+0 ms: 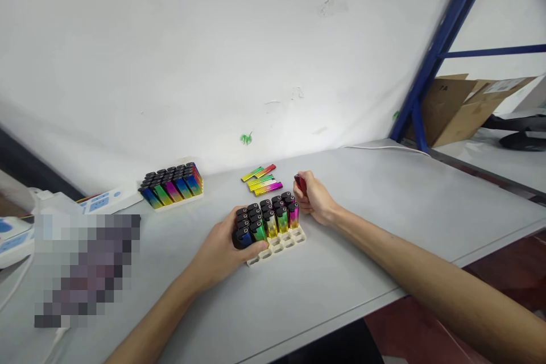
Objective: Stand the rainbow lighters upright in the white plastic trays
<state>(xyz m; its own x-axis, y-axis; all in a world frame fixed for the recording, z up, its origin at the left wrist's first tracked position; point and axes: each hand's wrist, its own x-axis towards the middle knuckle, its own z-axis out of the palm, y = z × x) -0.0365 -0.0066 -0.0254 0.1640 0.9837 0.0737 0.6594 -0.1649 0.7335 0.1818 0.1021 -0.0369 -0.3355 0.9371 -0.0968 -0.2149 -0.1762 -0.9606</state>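
My left hand (225,250) grips the left side of a cream tray (278,248), its thumb along the front edge. Rows of shiny lighters (271,224) with black tops stand upright in the tray; the front row of slots holds none. Just past the tray's right back corner, my right hand (314,199) is closed around a dark red lighter (301,183), held roughly upright. Behind the tray, several loose lighters (261,183) in green, yellow, red and pink lie flat on the table.
A second tray (187,201), packed with lighters, stands back left near the wall. White boxes (100,200) and a blurred-out patch (89,273) occupy the left side of the grey table (367,290). A blue frame (426,68) and cardboard boxes (458,108) are at right.
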